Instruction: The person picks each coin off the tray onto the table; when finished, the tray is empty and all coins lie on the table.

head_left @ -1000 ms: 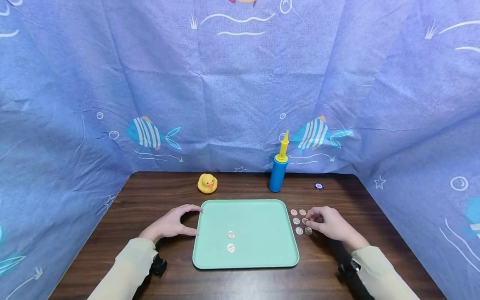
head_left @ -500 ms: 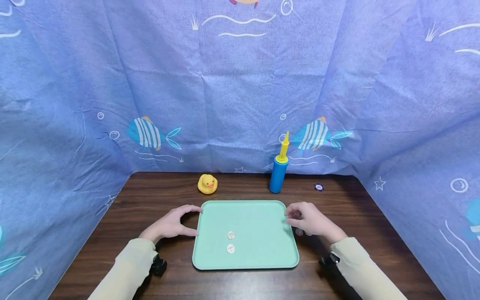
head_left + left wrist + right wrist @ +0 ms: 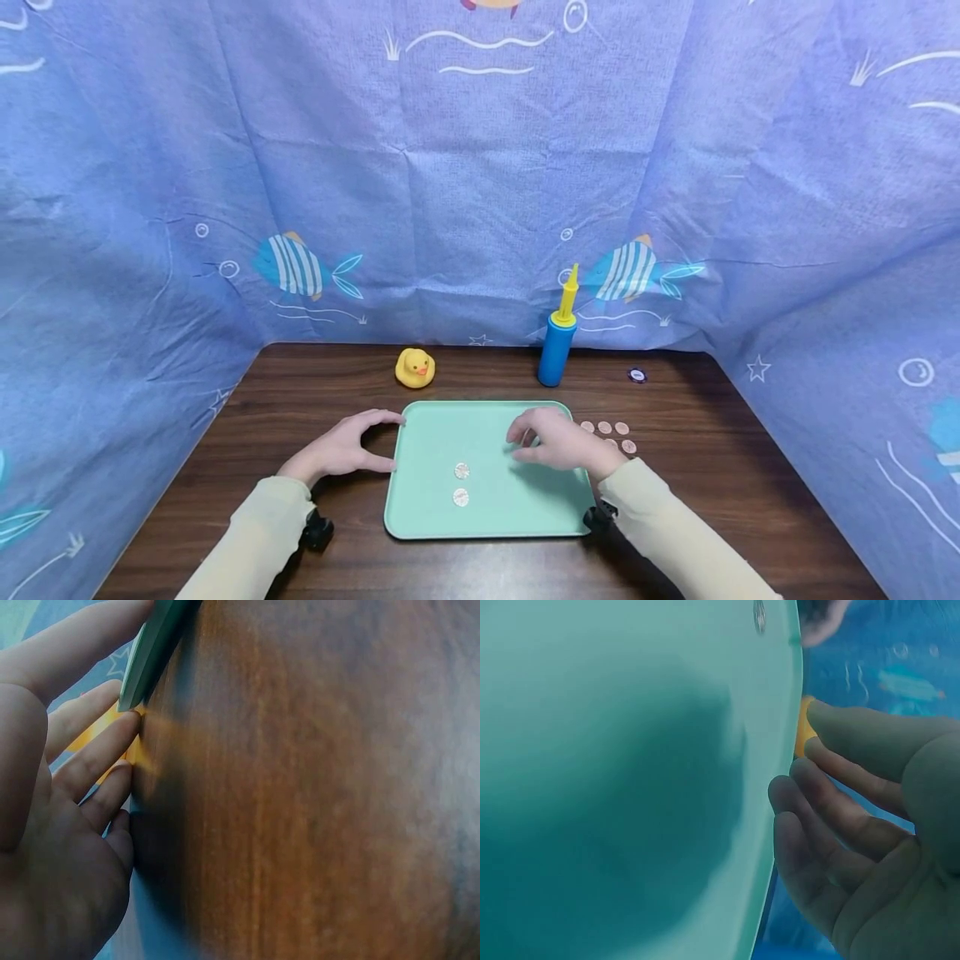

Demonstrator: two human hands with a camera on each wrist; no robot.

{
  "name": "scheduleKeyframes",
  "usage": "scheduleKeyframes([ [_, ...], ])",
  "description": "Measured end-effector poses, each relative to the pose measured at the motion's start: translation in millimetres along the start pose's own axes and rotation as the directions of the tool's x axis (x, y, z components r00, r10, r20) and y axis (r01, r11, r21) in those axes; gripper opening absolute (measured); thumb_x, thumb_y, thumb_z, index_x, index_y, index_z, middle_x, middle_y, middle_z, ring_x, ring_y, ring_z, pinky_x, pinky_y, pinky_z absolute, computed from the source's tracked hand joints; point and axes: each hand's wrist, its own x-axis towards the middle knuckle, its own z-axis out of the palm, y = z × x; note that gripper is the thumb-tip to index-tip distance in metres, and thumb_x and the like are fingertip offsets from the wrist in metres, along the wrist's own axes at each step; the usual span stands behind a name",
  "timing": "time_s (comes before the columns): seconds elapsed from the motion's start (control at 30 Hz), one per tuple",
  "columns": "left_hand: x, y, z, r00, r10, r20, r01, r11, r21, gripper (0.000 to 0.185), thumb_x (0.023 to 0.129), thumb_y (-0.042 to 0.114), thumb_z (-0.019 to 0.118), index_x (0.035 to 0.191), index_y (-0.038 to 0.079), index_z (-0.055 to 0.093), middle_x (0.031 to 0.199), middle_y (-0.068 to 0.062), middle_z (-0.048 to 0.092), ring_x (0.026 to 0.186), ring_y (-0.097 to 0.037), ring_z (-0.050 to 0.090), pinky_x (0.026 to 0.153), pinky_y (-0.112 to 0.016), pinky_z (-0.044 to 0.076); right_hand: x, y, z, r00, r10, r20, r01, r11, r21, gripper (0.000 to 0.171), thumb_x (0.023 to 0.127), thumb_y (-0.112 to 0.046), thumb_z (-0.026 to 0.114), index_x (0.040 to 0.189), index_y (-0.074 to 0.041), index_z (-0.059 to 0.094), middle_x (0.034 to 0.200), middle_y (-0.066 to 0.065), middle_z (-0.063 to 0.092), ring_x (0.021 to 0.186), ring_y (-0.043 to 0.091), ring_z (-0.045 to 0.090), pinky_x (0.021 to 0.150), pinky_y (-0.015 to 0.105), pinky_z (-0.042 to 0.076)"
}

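Observation:
A mint-green tray (image 3: 450, 433) lies flat on the brown table. My left hand (image 3: 341, 446) is beside its left edge, thumb and forefinger spread, both tips at the rim. In the left wrist view the fingers (image 3: 97, 750) look only slightly bent. Two coins, an upper coin (image 3: 462, 471) and a lower coin (image 3: 461, 497), lie on the tray left of its middle. Above the tray's right half hovers my right hand (image 3: 555, 440), fingers bent and thumb tip close to the forefinger. No coin shows between those fingertips (image 3: 815, 712); a thin one could be hidden.
Several copper-coloured coins (image 3: 604, 427) lie right of the tray, some hidden by the right arm. Behind the tray are a yellow rubber duck (image 3: 415, 368), an upright blue and yellow hand pump (image 3: 555, 354) and a dark poker chip (image 3: 637, 375). A blue fish-print curtain (image 3: 480, 208) encloses the table.
My right hand has moved left, from the coins on the table, across the tray's right rim, to above the tray. The left hand and the two coins on the tray have stayed put.

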Motion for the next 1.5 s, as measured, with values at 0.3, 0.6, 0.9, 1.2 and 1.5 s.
scheduleKeyframes([
  [0.3, 0.0, 2.6, -1.9, 1.000, -0.015, -0.001, 0.015, 1.000, -0.001, 0.073, 0.081, 0.047, 0.090, 0.145, 0.026, 0.061, 0.154, -0.003, 0.053, 0.147, -0.033, 0.044, 0.118, -0.061, 0.036, 34, -28, 21, 0.995, 0.002, 0.099, -0.001, 1.000, -0.011, 0.021, 0.091, -0.010, 0.083, 0.111, -0.005, 0.077, 0.108, 0.005, 0.076, 0.091, 0.014, 0.073, 0.084, 0.029, 0.060],
  [0.6, -0.2, 1.5, -0.8, 1.000, -0.004, 0.004, 0.004, 1.000, 0.003, 0.073, 0.082, 0.048, 0.089, 0.146, 0.025, 0.060, 0.155, -0.003, 0.053, 0.147, -0.032, 0.045, 0.117, -0.060, 0.037, 53, -41, 41, 0.986, -0.047, 0.158, 0.052, 0.998, -0.028, 0.023, 0.092, -0.012, 0.083, 0.114, -0.010, 0.078, 0.111, 0.001, 0.076, 0.093, 0.007, 0.070, 0.085, 0.019, 0.055],
  [0.9, -0.1, -1.1, -1.4, 1.000, -0.006, -0.002, 0.006, 1.000, 0.003, 0.073, 0.082, 0.049, 0.089, 0.145, 0.026, 0.061, 0.154, -0.002, 0.053, 0.147, -0.032, 0.045, 0.117, -0.060, 0.037, 59, -45, 51, 0.986, -0.049, 0.162, 0.059, 0.997, -0.057, 0.013, 0.093, -0.008, 0.082, 0.106, -0.012, 0.081, 0.101, -0.003, 0.074, 0.089, 0.002, 0.067, 0.080, 0.013, 0.052],
  [1.2, -0.4, -1.7, -0.8, 1.000, -0.005, -0.002, 0.005, 1.000, 0.001, 0.073, 0.082, 0.048, 0.090, 0.145, 0.026, 0.061, 0.154, -0.002, 0.054, 0.147, -0.032, 0.045, 0.117, -0.060, 0.037, 63, -48, 53, 0.989, -0.026, 0.147, 0.038, 0.996, -0.080, 0.014, 0.089, -0.003, 0.083, 0.100, -0.012, 0.083, 0.095, -0.005, 0.075, 0.084, -0.002, 0.065, 0.075, 0.013, 0.052],
  [1.5, 0.0, -1.3, 0.0, 1.000, -0.008, 0.004, 0.009, 1.000, -0.024, 0.073, 0.082, 0.047, 0.090, 0.146, 0.025, 0.060, 0.154, -0.003, 0.054, 0.147, -0.032, 0.045, 0.117, -0.061, 0.037, 64, -50, 53, 0.984, 0.005, 0.178, 0.003, 0.999, -0.044, 0.018, 0.088, 0.003, 0.078, 0.100, -0.010, 0.079, 0.090, -0.005, 0.073, 0.081, 0.002, 0.062, 0.075, 0.015, 0.052],
])
